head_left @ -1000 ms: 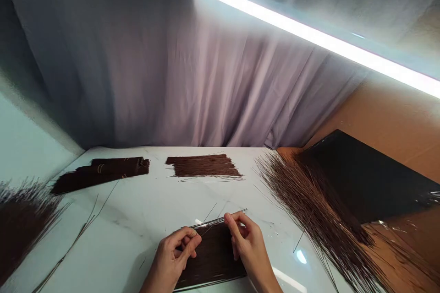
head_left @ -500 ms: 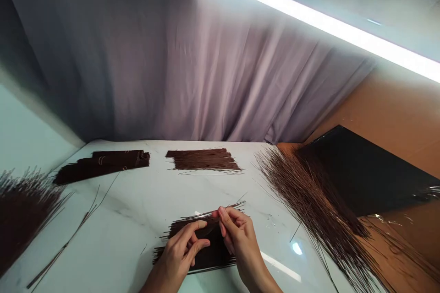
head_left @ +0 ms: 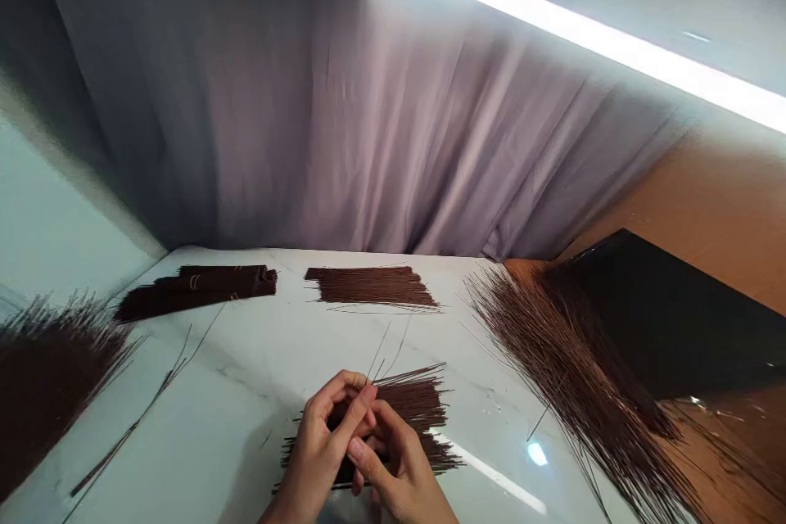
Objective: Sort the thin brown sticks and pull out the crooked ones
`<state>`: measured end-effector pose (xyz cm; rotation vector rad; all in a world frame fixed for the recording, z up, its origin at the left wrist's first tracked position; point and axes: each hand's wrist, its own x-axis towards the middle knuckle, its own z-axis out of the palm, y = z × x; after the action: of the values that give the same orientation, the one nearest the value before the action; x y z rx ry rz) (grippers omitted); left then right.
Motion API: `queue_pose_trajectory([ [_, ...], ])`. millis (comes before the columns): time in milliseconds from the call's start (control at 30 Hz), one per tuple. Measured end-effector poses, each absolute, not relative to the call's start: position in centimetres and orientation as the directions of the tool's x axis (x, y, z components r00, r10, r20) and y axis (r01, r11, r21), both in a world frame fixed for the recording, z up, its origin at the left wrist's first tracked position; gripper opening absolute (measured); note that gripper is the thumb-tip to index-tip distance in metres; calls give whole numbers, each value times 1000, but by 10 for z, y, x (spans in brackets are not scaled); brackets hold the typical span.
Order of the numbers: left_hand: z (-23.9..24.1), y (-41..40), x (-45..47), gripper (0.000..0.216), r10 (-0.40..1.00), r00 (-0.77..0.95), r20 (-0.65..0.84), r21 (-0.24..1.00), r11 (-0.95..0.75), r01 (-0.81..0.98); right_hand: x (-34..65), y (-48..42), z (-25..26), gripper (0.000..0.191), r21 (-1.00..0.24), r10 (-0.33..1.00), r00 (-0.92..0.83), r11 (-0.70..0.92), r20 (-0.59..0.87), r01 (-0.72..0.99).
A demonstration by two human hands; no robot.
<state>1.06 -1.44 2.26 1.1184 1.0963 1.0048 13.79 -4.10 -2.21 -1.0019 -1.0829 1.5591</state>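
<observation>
My left hand [head_left: 328, 438] pinches thin dark strands [head_left: 379, 350] between thumb and forefinger. Their ends point up and away from me. Close against it, my right hand [head_left: 402, 463] has its fingers curled and its thumb near the left fingers; whether it grips the lower part of the strands is hidden. Beneath both hands lies a flat pile of dark brown thin sticks [head_left: 423, 409], its middle partly covered by them. The sticks run roughly sideways, with uneven ends.
At the back are a smaller layer of brown sticks [head_left: 374, 285] and tied dark bundles [head_left: 202, 288]. Loose strands [head_left: 132, 426] and a thick heap [head_left: 49, 385] occupy the left. To the right, a long heap [head_left: 571, 368] adjoins a black sheet [head_left: 688, 319]. A grey curtain [head_left: 344, 123] hangs behind.
My right hand has come down and left, close to my left hand. The thin strands now stick up from my left fingertips, and more of the pile's right end shows.
</observation>
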Motion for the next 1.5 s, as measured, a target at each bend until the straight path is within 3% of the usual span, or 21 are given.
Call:
queue_pose_trajectory([
  [100, 34, -16, 16, 31, 975, 144, -170, 970, 191, -151, 130, -40, -24, 57, -951, 954, -289, -156, -75, -267],
  [200, 28, -14, 17, 29, 984, 114, -135, 983, 148, -108, 135, -35, -15, 43, -972, 965, -252, -129, -77, -197],
  [300, 14, -9, 10, 29, 993, 113, 33, 992, -46, 117, 174, -26, 5, 43, -997, 989, -129, -74, -74, 1],
  [367, 3, -5, 2, 20, 966, 228, 118, 913, -196, 358, 226, -18, 19, 46, -969, 997, 71, -23, -6, 244],
  [433, -4, -4, -4, 9, 931, 344, 122, 799, -298, 523, 291, -13, 29, 52, -845, 956, 267, -39, 124, 533],
  [533, -10, -5, -7, 11, 904, 410, 121, 686, -375, 624, 384, -9, 31, 55, -476, 823, 484, -312, 296, 822],
  [633, -14, -8, -3, 17, 886, 437, 156, 580, -440, 686, 435, -10, 21, 57, -252, 836, 408, -332, 368, 909],
  [700, -19, -9, 2, 18, 868, 456, 194, 457, -491, 741, 440, -10, 13, 65, -218, 829, 349, -279, 437, 935],
  [800, -31, -10, 6, 19, 838, 487, 247, 256, -541, 801, 416, -7, 7, 76, -235, 704, 343, -250, 621, 939],
  [900, -41, -11, 7, 27, 827, 478, 296, 174, -539, 824, 383, 0, 11, 69, -199, 627, 276, -193, 728, 961],
  [967, -43, -11, 5, 32, 834, 438, 335, 237, -525, 818, 362, 9, 17, 62, -188, 608, 222, -121, 762, 975],
  [1067, -34, -11, 0, 30, 869, 360, 339, 470, -488, 735, 325, 33, 18, 42, -171, 660, 63, 101, 748, 980],
  [1167, -14, -12, -6, 29, 894, 319, 315, 611, -448, 653, 279, 71, 3, 23, -166, 803, -302, 438, 514, 883],
  [1233, 0, -14, -10, 28, 926, 318, 203, 747, -356, 561, 252, 102, -12, 17, -167, 812, -393, 500, 431, 850],
  [1333, 12, -13, -13, 21, 956, 262, 134, 778, -265, 570, 231, 142, -30, 7, -189, 819, -434, 526, 376, 829],
  [1500, 7, -5, -14, 20, 979, 172, 110, 791, -191, 581, 232, 157, -41, 16, -213, 792, -502, 588, 348, 781],
])
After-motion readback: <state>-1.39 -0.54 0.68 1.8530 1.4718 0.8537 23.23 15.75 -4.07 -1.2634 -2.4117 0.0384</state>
